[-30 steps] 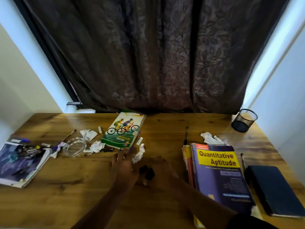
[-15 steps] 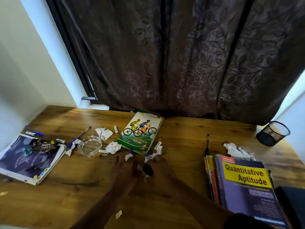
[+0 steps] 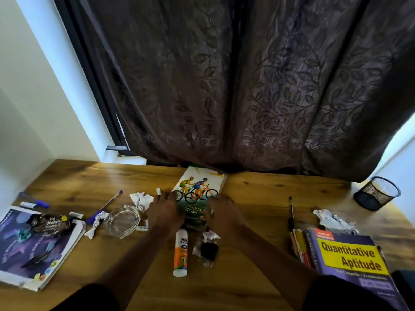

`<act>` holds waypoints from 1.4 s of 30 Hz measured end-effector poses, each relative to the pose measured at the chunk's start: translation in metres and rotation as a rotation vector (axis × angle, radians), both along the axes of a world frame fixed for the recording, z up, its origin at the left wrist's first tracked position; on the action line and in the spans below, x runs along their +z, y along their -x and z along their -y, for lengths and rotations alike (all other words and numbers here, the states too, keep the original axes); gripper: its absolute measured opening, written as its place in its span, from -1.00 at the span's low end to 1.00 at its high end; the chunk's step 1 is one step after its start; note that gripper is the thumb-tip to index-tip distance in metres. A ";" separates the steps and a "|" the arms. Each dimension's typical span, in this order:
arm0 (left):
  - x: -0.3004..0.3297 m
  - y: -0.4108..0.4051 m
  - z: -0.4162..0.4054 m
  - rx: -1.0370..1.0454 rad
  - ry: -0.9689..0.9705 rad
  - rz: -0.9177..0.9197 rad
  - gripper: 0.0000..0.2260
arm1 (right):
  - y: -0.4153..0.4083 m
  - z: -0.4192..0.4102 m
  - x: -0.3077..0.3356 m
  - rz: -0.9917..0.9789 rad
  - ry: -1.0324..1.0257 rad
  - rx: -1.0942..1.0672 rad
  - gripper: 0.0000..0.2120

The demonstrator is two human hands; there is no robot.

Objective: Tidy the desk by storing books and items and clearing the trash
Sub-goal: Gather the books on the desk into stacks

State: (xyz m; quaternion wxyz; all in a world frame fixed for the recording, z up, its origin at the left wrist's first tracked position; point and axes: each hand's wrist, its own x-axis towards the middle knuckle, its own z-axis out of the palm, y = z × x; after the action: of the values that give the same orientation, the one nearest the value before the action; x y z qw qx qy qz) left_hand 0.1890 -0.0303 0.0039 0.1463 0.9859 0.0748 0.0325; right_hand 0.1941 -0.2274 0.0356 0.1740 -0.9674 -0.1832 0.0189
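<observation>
Reaching forward from black clip (image 3: 209, 251) — both hands now on Mountain Biking book (image 3: 197, 194); left hand (image 3: 165, 211), right hand (image 3: 223, 213) fingers spread, grip not closed — book pickup next.

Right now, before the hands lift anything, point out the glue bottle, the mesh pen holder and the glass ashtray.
glue bottle (image 3: 180, 254): head view, on its orange label, mid-body.
mesh pen holder (image 3: 374, 196): head view, on its outer mesh wall.
glass ashtray (image 3: 133, 215): head view, on its right rim.
</observation>
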 end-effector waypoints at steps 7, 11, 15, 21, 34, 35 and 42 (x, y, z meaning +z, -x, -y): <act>0.004 -0.071 -0.003 -0.048 -0.074 -0.222 -0.51 | -0.053 -0.021 -0.018 -0.191 -0.015 -0.100 -0.61; 0.009 -0.095 0.009 0.053 0.071 -0.352 -0.42 | -0.069 -0.031 -0.026 -0.250 -0.032 -0.202 -0.68; 0.020 -0.112 0.007 0.163 0.269 -0.290 -0.51 | -0.082 -0.036 -0.037 -0.253 -0.014 -0.260 -0.65; 0.049 -0.137 -0.003 0.138 0.434 -0.312 -0.57 | -0.091 -0.037 -0.036 -0.287 0.041 -0.323 -0.62; 0.095 -0.110 0.002 0.225 0.534 -0.019 -0.70 | -0.073 -0.047 0.001 -0.359 -0.236 -0.316 -0.54; 0.101 -0.107 0.000 0.248 0.555 -0.012 -0.71 | -0.071 -0.046 0.004 -0.361 -0.264 -0.310 -0.55; 0.113 -0.100 -0.033 0.377 1.009 0.006 -0.89 | -0.053 -0.055 0.031 -0.416 -0.774 -0.442 -0.77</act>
State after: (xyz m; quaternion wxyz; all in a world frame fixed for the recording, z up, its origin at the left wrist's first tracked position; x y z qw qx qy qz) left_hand 0.2887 0.0031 0.1164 0.5937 0.7624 0.2565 0.0211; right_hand 0.2476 -0.1722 0.0668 0.5534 -0.8232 0.0716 0.1051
